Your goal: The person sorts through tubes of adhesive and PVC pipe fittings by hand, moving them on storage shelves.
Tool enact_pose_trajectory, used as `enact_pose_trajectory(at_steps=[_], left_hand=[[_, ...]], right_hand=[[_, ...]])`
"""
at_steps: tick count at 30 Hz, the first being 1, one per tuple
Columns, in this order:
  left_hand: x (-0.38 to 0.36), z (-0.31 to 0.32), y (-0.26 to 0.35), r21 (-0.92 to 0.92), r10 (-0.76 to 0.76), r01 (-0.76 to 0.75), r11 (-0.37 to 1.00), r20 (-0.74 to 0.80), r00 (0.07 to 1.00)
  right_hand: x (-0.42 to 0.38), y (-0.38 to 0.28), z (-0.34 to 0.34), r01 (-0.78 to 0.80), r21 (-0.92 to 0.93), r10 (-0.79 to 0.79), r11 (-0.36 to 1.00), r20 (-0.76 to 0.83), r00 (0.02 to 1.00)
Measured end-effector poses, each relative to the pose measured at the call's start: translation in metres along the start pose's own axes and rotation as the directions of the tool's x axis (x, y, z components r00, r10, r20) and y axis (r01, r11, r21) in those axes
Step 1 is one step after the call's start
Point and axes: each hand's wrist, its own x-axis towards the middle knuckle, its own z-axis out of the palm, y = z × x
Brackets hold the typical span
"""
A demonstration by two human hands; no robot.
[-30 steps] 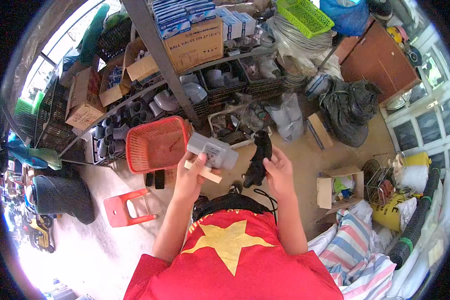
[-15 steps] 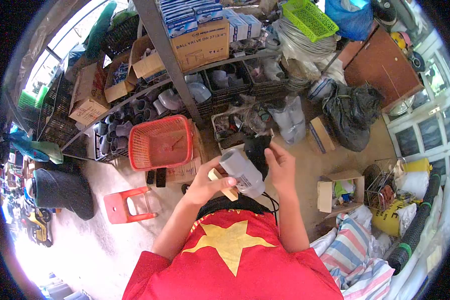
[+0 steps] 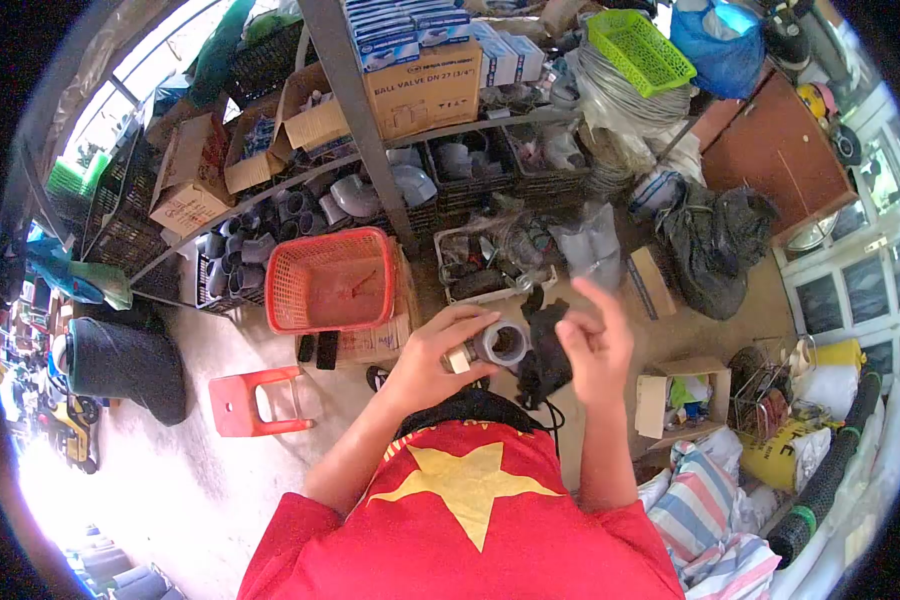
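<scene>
My left hand (image 3: 432, 355) is closed round a grey plastic pipe fitting (image 3: 486, 347), whose round open end faces up towards me. Between the same hand and the fitting sits a small pale yellow block (image 3: 458, 360). My right hand (image 3: 600, 348) is held up a little to the right, away from the fitting. Its fingers are apart and slightly blurred, with nothing in them. A black, crumpled thing (image 3: 546, 350) shows between the fitting and my right hand; I cannot make out what it is.
A red basket (image 3: 288, 325) stands on a carton ahead to the left, with a red stool (image 3: 232, 408) nearer. Beyond is a shelf with crates of grey fittings (image 3: 355, 195). A black bag (image 3: 715, 250) and an open carton (image 3: 652, 405) lie to the right.
The fitting has been turned so that its open end faces me. My right hand has come off it and moved right, its fingers spreading. The view has shifted slightly.
</scene>
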Motion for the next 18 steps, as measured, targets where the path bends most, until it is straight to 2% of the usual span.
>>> enact_pose_trajectory(at_steps=[1, 3, 4, 7, 8, 11, 12, 14, 17, 18], left_hand=[[-0.001, 0.001, -0.002, -0.021, -0.003, 0.003, 1.000, -0.007, 1.000], [0.000, 0.000, -0.003, -0.014, -0.005, 0.005, 1.000, -0.017, 1.000], [0.000, -0.002, -0.002, 0.014, -0.006, 0.006, 1.000, -0.021, 1.000], [-0.001, -0.003, -0.002, 0.081, -0.030, 0.031, 0.996, -0.009, 1.000], [-0.002, -0.003, -0.002, 0.100, -0.042, 0.041, 0.994, 0.002, 0.999], [-0.001, -0.006, -0.006, 0.297, 0.080, -0.112, 0.948, 0.118, 0.990], [-0.001, -0.007, -0.008, 0.311, 0.095, -0.134, 0.941, 0.135, 0.986], [0.000, -0.012, -0.011, 0.340, 0.124, -0.176, 0.924, 0.169, 0.978], [0.005, -0.013, -0.011, 0.289, 0.037, -0.093, 0.953, 0.192, 0.981], [0.009, -0.017, -0.008, 0.259, 0.042, -0.090, 0.962, 0.184, 0.982]], right_hand=[[-0.003, -0.010, 0.001, 0.043, -0.123, -0.026, 0.991, 0.143, 0.989], [0.001, -0.021, 0.007, 0.328, -0.337, -0.192, 0.883, 0.379, 0.906], [0.003, -0.030, 0.007, 0.423, -0.452, -0.161, 0.785, 0.511, 0.845], [0.003, -0.043, 0.015, 0.435, -0.643, 0.102, 0.630, 0.624, 0.775], [0.003, -0.043, 0.017, 0.577, -0.695, 0.070, 0.430, 0.663, 0.746], [0.006, -0.025, 0.025, 0.673, -0.606, -0.180, 0.425, 0.672, 0.719], [0.006, -0.019, 0.025, 0.573, -0.620, -0.044, 0.537, 0.657, 0.752], [0.008, -0.005, 0.024, 0.321, -0.640, 0.233, 0.698, 0.628, 0.742], [0.007, 0.022, 0.028, 0.007, -0.469, 0.305, 0.883, 0.587, 0.749], [0.004, 0.045, 0.027, -0.061, -0.310, 0.240, 0.949, 0.582, 0.777]])
